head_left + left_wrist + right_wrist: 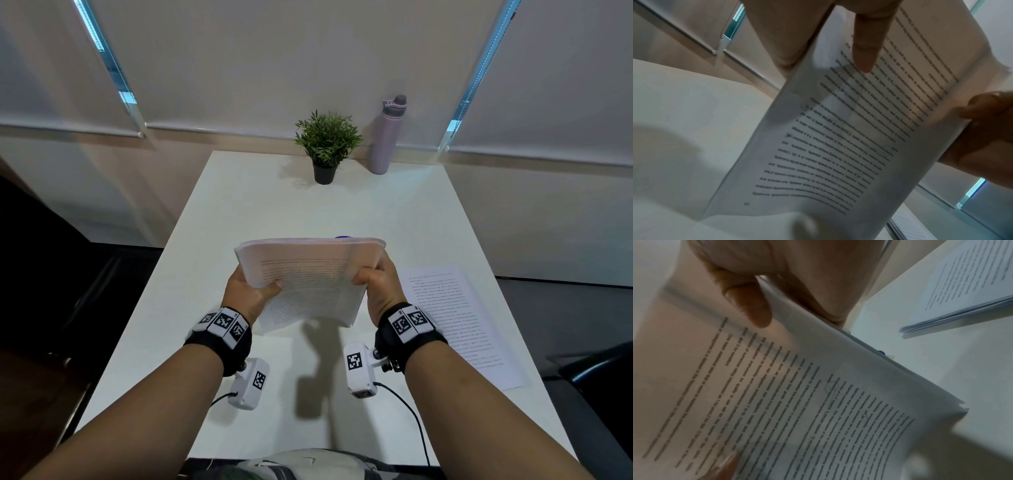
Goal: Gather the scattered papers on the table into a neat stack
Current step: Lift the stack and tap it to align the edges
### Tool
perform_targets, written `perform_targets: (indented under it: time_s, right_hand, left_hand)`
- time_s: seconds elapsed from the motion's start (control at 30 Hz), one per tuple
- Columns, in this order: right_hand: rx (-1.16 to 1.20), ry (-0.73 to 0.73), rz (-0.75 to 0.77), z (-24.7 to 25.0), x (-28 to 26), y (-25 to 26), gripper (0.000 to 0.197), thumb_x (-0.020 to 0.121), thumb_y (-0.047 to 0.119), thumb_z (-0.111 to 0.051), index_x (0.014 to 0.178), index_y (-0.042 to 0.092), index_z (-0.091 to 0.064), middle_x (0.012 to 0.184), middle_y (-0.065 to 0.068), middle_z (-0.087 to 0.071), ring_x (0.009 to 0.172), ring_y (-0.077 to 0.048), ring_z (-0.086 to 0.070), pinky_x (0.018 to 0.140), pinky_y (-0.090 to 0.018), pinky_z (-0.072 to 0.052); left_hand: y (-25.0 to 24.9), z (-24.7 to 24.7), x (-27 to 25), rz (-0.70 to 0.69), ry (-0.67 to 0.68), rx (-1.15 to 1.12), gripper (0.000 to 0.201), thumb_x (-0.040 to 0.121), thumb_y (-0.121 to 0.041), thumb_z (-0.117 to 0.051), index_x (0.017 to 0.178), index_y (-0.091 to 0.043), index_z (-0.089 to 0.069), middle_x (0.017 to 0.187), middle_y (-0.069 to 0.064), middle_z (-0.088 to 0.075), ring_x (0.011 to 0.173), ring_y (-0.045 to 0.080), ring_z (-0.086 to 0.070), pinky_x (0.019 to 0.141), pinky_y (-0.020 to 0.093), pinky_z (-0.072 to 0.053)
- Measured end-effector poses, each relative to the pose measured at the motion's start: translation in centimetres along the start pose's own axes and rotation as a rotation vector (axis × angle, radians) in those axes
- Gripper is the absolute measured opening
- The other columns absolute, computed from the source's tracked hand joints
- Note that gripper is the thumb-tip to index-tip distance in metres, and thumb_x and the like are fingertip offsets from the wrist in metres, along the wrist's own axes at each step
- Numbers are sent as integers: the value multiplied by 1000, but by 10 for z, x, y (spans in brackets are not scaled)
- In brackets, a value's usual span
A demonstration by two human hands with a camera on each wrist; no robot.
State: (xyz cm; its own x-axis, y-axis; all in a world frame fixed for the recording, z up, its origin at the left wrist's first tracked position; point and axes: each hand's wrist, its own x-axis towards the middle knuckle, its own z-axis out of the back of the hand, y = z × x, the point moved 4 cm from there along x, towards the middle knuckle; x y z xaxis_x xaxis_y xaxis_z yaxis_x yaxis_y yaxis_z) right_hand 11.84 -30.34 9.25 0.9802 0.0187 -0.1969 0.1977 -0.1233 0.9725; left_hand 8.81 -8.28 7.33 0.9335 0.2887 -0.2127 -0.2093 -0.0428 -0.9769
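A bundle of printed papers (308, 277) is held tilted above the middle of the white table (239, 205), its lower edge near the tabletop. My left hand (251, 291) grips its left edge, thumb lying on the top sheet. My right hand (375, 281) grips the right edge the same way. In the left wrist view the bundle (849, 129) fills the frame with my thumb (867, 48) pressed on the text. The right wrist view shows the bundle (797, 402) under my right thumb (754, 308). A second pile of papers (455, 322) lies flat on the table to the right (962, 293).
A small potted plant (325, 147) and a lilac water bottle (387, 137) stand at the table's far edge by the wall. A small blue object (343, 237) peeks out behind the held bundle. Cables run from both wrist cameras toward the near edge.
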Motion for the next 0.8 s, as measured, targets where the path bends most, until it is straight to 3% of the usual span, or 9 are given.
perform_targets:
  time_s: [0.1,0.17,0.23,0.3,0.37,0.47,0.53,0.7,0.8]
  right_hand:
    - [-6,9,-15,-5,1,-3,69,46,4,-45,113,13,-60,114,-28,-59,97,-28,-56,78,-40,-43]
    - [-11,-36,17,-4,0,-4,63,51,3,-45,109,25,-59,107,-22,-61,95,-28,-55,77,-39,-45]
    - [-46,-128,167,2,-4,4,62,64,-1,-45,110,39,-50,99,-7,-57,90,-21,-54,75,-34,-48]
    - [-165,-163,412,5,-10,19,74,73,-7,-44,125,46,-39,108,-1,-54,91,-14,-56,75,-21,-49]
    - [-364,-176,620,4,-15,32,78,74,-14,-44,137,33,-39,121,-4,-50,106,-9,-53,84,-11,-44]
    - [-518,-158,801,1,-19,40,63,72,-24,-42,127,3,-57,129,-14,-46,116,10,-43,93,-5,-34]
    - [-510,-143,809,0,-21,42,60,73,-26,-41,124,-1,-59,131,-18,-47,118,13,-42,94,-4,-34]
    - [-514,-86,686,-4,-18,35,71,76,-19,-41,141,10,-39,135,-8,-42,129,-4,-38,110,-13,-27]
    - [-512,-37,594,-4,-18,27,71,81,-16,-37,142,20,-36,128,8,-45,124,8,-39,106,-6,-25]
  left_hand:
    - [4,-3,0,22,6,11,38,72,6,-73,107,-4,-61,88,-2,-66,84,19,-63,84,35,-50]
    - [5,-3,0,24,-2,19,32,73,5,-72,100,-8,-62,86,-3,-66,86,23,-62,83,35,-48]
    - [5,-3,0,19,-2,16,27,74,5,-72,88,-16,-61,85,-4,-65,84,21,-62,81,34,-47]
    - [5,-1,1,16,-4,15,30,74,4,-72,82,-23,-61,85,-3,-66,82,18,-62,82,35,-48]
    - [6,1,2,12,-2,24,31,74,3,-72,81,-24,-61,86,-3,-66,83,20,-63,85,37,-49]
    - [6,1,4,18,3,34,30,74,3,-73,80,-24,-61,85,-3,-66,81,20,-63,84,37,-49]
    - [8,0,6,35,-3,37,30,73,4,-73,80,-23,-61,85,-1,-66,85,25,-63,84,37,-49]
    - [14,1,5,76,-3,80,29,73,4,-72,80,-23,-62,89,6,-66,92,28,-61,89,39,-49]
    - [16,1,0,61,20,170,17,80,1,-66,94,-10,-64,95,9,-65,93,25,-58,87,36,-46]
